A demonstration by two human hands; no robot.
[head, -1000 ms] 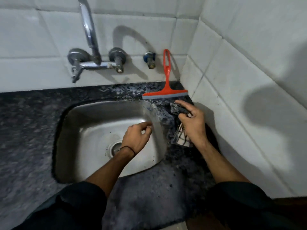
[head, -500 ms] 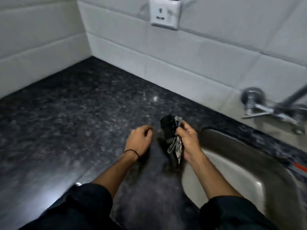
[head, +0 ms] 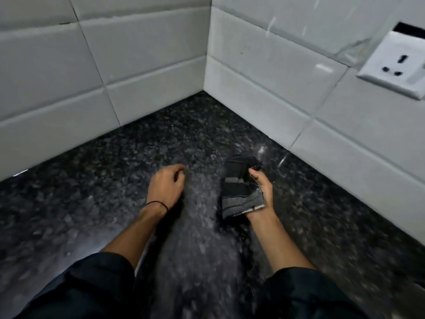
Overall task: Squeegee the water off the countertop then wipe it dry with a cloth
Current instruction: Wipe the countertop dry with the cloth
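My right hand (head: 264, 192) grips a folded cloth (head: 240, 192), dark with grey bands and a paler frayed edge; the thumb presses along its right side, the fingers are hidden beneath it. The cloth sits just above the bench (head: 115, 185); I cannot tell whether it touches. My left hand (head: 166, 186) holds nothing, fingers loosely curled, knuckles up, beside the cloth but apart from it. A thin black band (head: 158, 203) circles the left wrist. Both sleeves (head: 101, 284) are dark fabric. The bench is speckled black granite, glossy. Glazed white tiles (head: 149, 54) meet in a corner ahead. A white socket plate (head: 395, 65) sits on the right wall.
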